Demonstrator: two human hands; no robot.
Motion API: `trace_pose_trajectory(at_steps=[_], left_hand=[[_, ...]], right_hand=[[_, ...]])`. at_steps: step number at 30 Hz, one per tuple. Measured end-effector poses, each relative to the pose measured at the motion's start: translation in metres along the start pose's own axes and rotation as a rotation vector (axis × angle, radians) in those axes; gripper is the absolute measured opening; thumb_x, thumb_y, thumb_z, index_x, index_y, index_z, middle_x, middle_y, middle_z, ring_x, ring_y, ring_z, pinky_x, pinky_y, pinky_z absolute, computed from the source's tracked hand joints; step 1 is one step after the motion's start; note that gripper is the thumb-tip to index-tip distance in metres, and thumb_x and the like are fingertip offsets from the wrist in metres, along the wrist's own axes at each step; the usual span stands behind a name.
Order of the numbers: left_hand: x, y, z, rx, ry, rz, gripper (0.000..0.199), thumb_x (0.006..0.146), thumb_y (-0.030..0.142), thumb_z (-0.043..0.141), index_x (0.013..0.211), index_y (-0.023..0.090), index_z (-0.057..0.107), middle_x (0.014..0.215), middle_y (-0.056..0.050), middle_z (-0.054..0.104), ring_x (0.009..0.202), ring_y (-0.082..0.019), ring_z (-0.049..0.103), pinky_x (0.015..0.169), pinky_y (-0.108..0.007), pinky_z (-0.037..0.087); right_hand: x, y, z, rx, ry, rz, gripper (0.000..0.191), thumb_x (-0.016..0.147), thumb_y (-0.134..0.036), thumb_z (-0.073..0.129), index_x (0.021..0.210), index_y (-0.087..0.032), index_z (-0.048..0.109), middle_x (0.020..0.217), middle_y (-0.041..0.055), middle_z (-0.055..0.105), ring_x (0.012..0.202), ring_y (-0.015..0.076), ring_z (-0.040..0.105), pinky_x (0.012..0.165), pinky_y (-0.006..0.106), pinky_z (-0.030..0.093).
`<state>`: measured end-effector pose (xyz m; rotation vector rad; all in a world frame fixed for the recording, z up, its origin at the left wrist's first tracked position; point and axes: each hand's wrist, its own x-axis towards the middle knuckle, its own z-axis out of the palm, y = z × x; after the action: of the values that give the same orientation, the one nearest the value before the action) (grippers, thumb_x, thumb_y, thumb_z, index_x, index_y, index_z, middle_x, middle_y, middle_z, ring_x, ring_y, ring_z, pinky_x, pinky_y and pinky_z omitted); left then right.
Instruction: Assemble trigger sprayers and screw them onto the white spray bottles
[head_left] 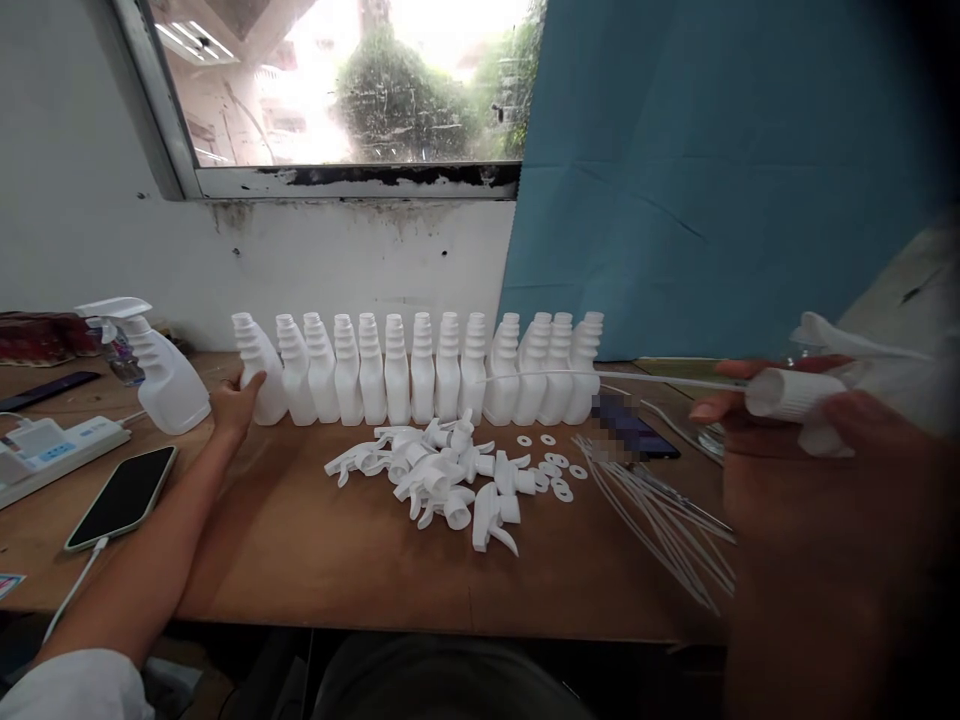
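My left hand (pixel 234 405) is wrapped round the lower part of a white plastic bottle (pixel 259 365), the leftmost of an open-necked row. Close to the camera at the right, my right hand (pixel 817 430) grips a trigger spray head (pixel 795 392). A long thin dip tube (pixel 637 377) sticks out of that head toward the left. Several more bottles (pixel 397 370) stand upright in line along the wall. In front of them lies a heap of loose trigger spray heads (pixel 435 470). White ring washers (pixel 559 462) and a bundle of loose tubes (pixel 660 520) lie right of the heap.
A bottle with its sprayer fitted (pixel 169 375) stands left of my left hand. Nearby are a phone on a cable (pixel 124 495) and a power strip (pixel 67 450). Another phone (pixel 637 430) lies behind the tubes. A wall with a window (pixel 360 90) closes off the back.
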<state>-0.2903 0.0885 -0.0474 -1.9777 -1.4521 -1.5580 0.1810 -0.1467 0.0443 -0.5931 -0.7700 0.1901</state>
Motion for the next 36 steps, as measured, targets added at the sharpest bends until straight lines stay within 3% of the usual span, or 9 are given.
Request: trace_pose_trajectory(at_steps=[4, 6, 10, 13, 19, 23, 30, 36], left_hand=[[0.008, 0.007, -0.016, 0.093, 0.258, 0.044, 0.027, 0.095, 0.032, 0.048, 0.074, 0.015, 0.046, 0.059, 0.006, 0.041, 0.056, -0.008, 0.037, 0.047, -0.017, 0.029], [0.009, 0.016, -0.021, 0.113, 0.273, 0.126, 0.028, 0.094, 0.031, 0.045, 0.071, 0.015, 0.045, 0.058, 0.006, 0.038, 0.054, -0.007, 0.033, 0.048, -0.018, 0.027], [-0.003, 0.047, -0.021, 0.116, 0.088, 0.359, 0.023, 0.092, 0.031, 0.049, 0.082, 0.013, 0.059, 0.055, 0.006, 0.049, 0.050, -0.007, 0.042, 0.052, -0.017, 0.033], [-0.014, 0.073, -0.016, 0.089, -0.044, 0.510, 0.019, 0.091, 0.027, 0.050, 0.096, 0.016, 0.065, 0.069, 0.004, 0.066, 0.057, -0.009, 0.055, 0.059, -0.017, 0.041], [-0.022, 0.100, -0.009, 0.001, -0.150, 0.667, 0.022, 0.090, 0.021, 0.047, 0.101, 0.019, 0.065, 0.076, 0.001, 0.072, 0.055, -0.011, 0.059, 0.058, -0.020, 0.043], [-0.023, 0.102, -0.006, -0.041, -0.178, 0.694, 0.024, 0.088, 0.020, 0.047, 0.103, 0.019, 0.065, 0.073, 0.000, 0.072, 0.051, -0.012, 0.060, 0.055, -0.021, 0.042], [-0.025, 0.103, -0.005, 0.000, -0.240, 0.623, 0.028, 0.085, 0.023, 0.046, 0.101, 0.019, 0.069, 0.074, -0.002, 0.073, 0.055, -0.014, 0.061, 0.057, -0.023, 0.046], [-0.024, 0.110, -0.004, -0.030, -0.238, 0.661, 0.028, 0.086, 0.022, 0.046, 0.101, 0.018, 0.068, 0.075, -0.003, 0.073, 0.052, -0.014, 0.060, 0.055, -0.024, 0.046]], right_hand=[[0.001, 0.006, -0.001, 0.130, -0.036, 0.021, 0.011, 0.063, -0.018, 0.062, 0.073, -0.017, 0.067, 0.066, -0.0010, 0.058, 0.072, 0.0183, 0.066, 0.054, 0.029, 0.050], [-0.001, 0.010, -0.001, 0.149, -0.075, 0.065, 0.013, 0.068, -0.023, 0.061, 0.079, -0.019, 0.068, 0.073, 0.0002, 0.062, 0.074, 0.0173, 0.066, 0.063, 0.031, 0.053], [-0.011, 0.019, 0.003, 0.104, -0.218, 0.125, 0.016, 0.075, -0.034, 0.061, 0.088, -0.025, 0.064, 0.089, 0.0026, 0.068, 0.070, 0.0180, 0.066, 0.075, 0.038, 0.054], [-0.018, 0.024, 0.005, 0.053, -0.300, 0.161, 0.015, 0.082, -0.037, 0.057, 0.093, -0.028, 0.061, 0.094, 0.0017, 0.066, 0.075, 0.0187, 0.066, 0.080, 0.039, 0.054], [-0.021, 0.028, 0.006, -0.077, -0.353, 0.161, 0.017, 0.086, -0.043, 0.050, 0.094, -0.029, 0.053, 0.096, 0.0038, 0.062, 0.075, 0.0201, 0.064, 0.081, 0.043, 0.054], [-0.022, 0.028, 0.005, -0.037, -0.352, 0.209, 0.017, 0.084, -0.041, 0.052, 0.094, -0.028, 0.055, 0.095, 0.0040, 0.063, 0.074, 0.0200, 0.065, 0.081, 0.043, 0.055], [-0.016, 0.020, 0.001, 0.049, -0.256, 0.192, 0.013, 0.082, -0.034, 0.054, 0.092, -0.029, 0.061, 0.089, 0.0024, 0.065, 0.075, 0.0199, 0.064, 0.076, 0.039, 0.055], [-0.020, 0.027, 0.002, 0.028, -0.414, 0.210, 0.013, 0.081, -0.035, 0.063, 0.089, -0.025, 0.065, 0.088, 0.0027, 0.071, 0.069, 0.0208, 0.069, 0.075, 0.042, 0.059]])
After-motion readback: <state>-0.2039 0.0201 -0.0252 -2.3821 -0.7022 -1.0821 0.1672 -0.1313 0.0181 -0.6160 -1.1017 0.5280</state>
